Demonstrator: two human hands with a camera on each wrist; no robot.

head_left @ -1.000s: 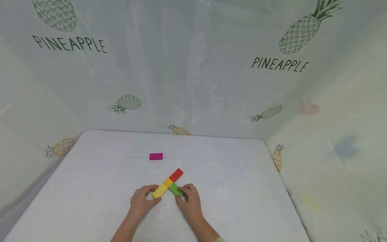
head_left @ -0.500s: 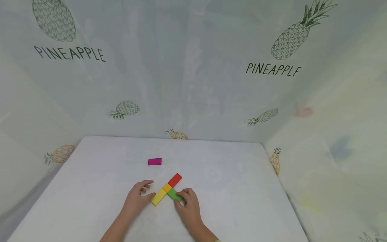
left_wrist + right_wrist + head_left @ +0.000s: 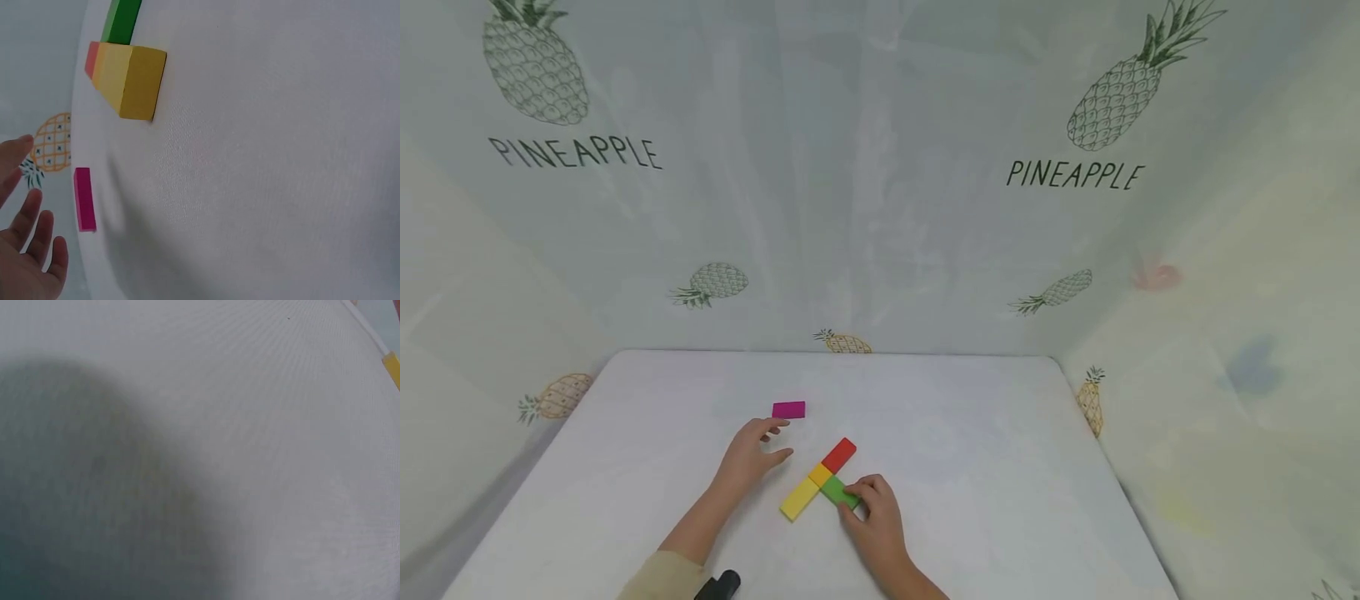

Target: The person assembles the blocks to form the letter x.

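Observation:
In the head view my right hand (image 3: 877, 521) pinches the outer end of a green block (image 3: 839, 492) between thumb and fingers. That block meets an orange block (image 3: 821, 475), which sits in line between a red block (image 3: 839, 456) and a yellow block (image 3: 799, 499). My left hand (image 3: 750, 460) is off the blocks, its fingers spread and holding nothing. Just beyond its fingertips lies a magenta block (image 3: 788, 410). The left wrist view shows the magenta block (image 3: 85, 199) and the yellow block's end (image 3: 143, 83). Only a yellow edge (image 3: 392, 367) appears in the right wrist view.
All the blocks lie on a white table (image 3: 985, 467). A pale curtain (image 3: 880, 167) with pineapple prints hangs behind and beside it. A black device (image 3: 718, 586) is at the left wrist by the sleeve.
My left hand has let go of the yellow block and moved away from me, toward the magenta block. My right hand keeps its pinch on the green block.

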